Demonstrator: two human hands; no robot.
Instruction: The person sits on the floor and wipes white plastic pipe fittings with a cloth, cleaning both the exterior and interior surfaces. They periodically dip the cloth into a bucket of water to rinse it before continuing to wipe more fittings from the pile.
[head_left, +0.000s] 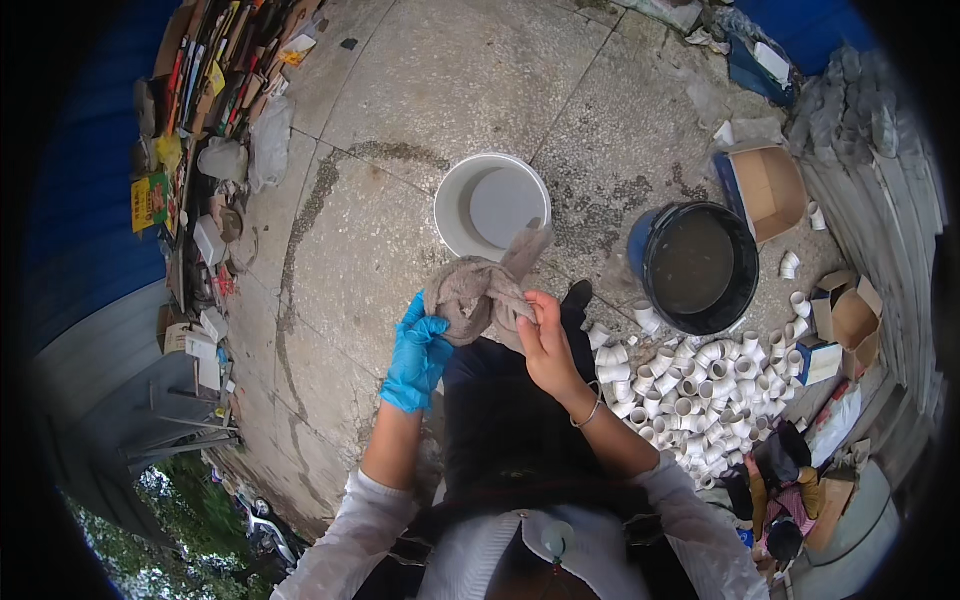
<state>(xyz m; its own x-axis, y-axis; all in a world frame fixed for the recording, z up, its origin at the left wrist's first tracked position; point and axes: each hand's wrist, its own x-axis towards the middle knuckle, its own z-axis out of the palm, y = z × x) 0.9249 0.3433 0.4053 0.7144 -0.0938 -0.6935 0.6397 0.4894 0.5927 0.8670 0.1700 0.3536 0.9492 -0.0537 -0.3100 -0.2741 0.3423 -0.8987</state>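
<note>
A twisted, grey-brown cloth (469, 289) is held up between my two hands, looped over itself, with one loose end hanging towards a white plastic bucket (448, 214). My left hand (417, 360), in a blue disposable glove, grips the cloth's left side. Bare, with a bracelet at the wrist, my right hand (546, 345) pinches its right side between thumb and fingers. The bucket stands on the concrete floor just beyond the cloth, which covers part of its near rim. Its inside looks pale, and I cannot tell whether it holds liquid.
Murky water fills a dark bucket (645, 259) at the right. Beside it lies a heap of white plastic pipe elbows (697, 397), near open cardboard boxes (769, 187). Another person (787, 502) sits beyond the heap. Stacked flattened cardboard (217, 75) lines the left wall.
</note>
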